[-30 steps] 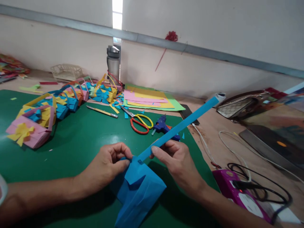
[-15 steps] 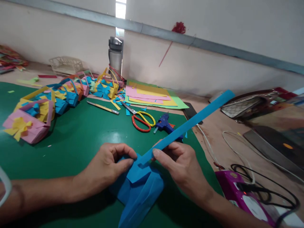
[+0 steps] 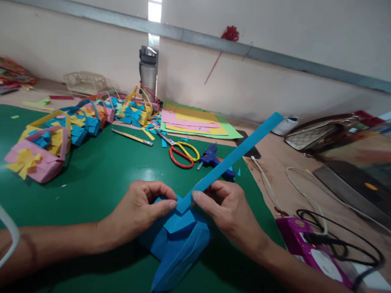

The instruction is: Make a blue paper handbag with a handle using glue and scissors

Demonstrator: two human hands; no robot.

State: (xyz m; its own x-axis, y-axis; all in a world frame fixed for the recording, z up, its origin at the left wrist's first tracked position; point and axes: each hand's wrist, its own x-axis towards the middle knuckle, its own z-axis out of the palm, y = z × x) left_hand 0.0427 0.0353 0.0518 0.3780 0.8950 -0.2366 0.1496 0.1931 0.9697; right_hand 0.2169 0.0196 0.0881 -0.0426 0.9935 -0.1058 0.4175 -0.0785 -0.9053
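Observation:
A folded blue paper basket (image 3: 183, 248) lies on the green mat in front of me. My left hand (image 3: 152, 207) pinches the basket's upper edge between thumb and fingers. With thumb and fingers my right hand (image 3: 222, 207) grips a long blue paper strip (image 3: 244, 145). The strip slants up to the right, and its lower end rests against the basket's upper flap, close to my left fingertips. Beyond my hands lie scissors (image 3: 183, 154) with one red and one yellow handle, and a blue glue gun (image 3: 210, 156).
Several finished paper baskets (image 3: 39, 158) line the left of the green mat (image 3: 100, 183). A utility knife (image 3: 131, 137), coloured paper sheets (image 3: 195, 122) and a bottle (image 3: 148, 73) stand or lie farther back. On the right are a purple power strip (image 3: 305, 244), cables and a bag (image 3: 314, 136).
My right hand has shifted slightly left with the paper strip. The strip's lower end now sits closer to my left fingertips on the basket's flap, and its upper end has moved left.

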